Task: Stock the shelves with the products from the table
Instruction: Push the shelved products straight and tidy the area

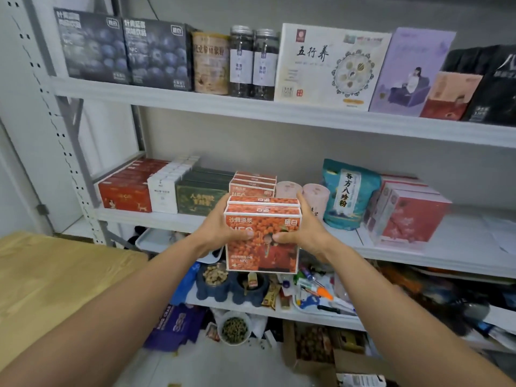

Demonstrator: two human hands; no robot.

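Observation:
Two orange sea-buckthorn juice boxes [262,244] stand upright one behind the other, held in the air in front of the middle shelf [156,217]. My left hand [220,229] grips their left side with the thumb across the front. My right hand [304,230] grips the right side the same way. Just behind them, matching orange boxes [252,182] stand in a row on the middle shelf.
The middle shelf holds red boxes [124,195], white boxes [164,192], green boxes [199,198], pink cups [315,199], a teal bag [347,194] and pink-red boxes [407,219]. The top shelf [251,106] is full. A wooden table [50,289] is at my left. Cluttered lower shelves sit below.

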